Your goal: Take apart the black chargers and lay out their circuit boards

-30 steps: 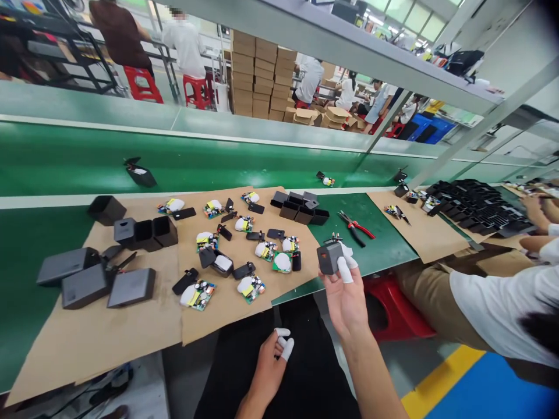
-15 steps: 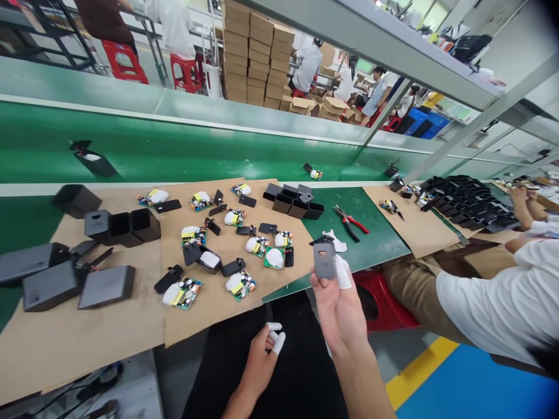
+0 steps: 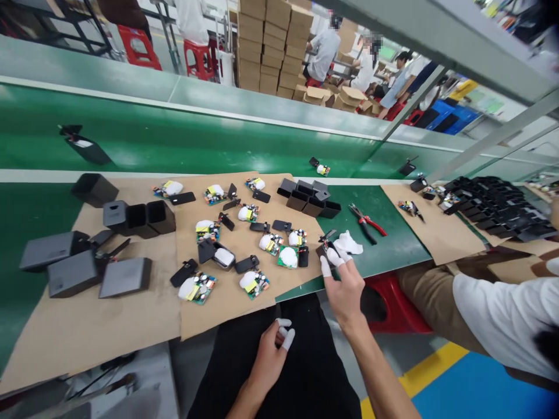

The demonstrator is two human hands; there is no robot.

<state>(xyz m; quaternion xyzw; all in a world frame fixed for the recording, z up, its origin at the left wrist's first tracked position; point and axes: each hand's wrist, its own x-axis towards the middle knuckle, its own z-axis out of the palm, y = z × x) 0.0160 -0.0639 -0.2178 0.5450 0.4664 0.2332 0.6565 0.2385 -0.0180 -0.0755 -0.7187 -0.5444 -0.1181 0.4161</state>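
My right hand (image 3: 343, 282), with white finger cots, reaches to the front edge of the cardboard sheet (image 3: 244, 291) and its fingertips close on a small dark grey charger housing (image 3: 325, 250), mostly hidden behind them. A white cloth (image 3: 349, 243) lies just beyond it. My left hand (image 3: 273, 352) hangs over my lap with its cotted fingers curled together, nothing visible in them. Several green circuit boards (image 3: 254, 284) with white parts and black covers (image 3: 244, 265) are scattered on the cardboard.
Open black housings (image 3: 308, 198) cluster at the cardboard's far edge; larger grey boxes (image 3: 124, 278) lie at left. Red-handled pliers (image 3: 367, 222) rest on the green mat. A person in white (image 3: 502, 314) sits at right beside a pile of black housings (image 3: 489, 206). A green conveyor (image 3: 174, 145) runs behind.
My right hand has gone down and forward, carrying the grey housing from in front of me to the cardboard's edge. The left hand has stayed over my lap.
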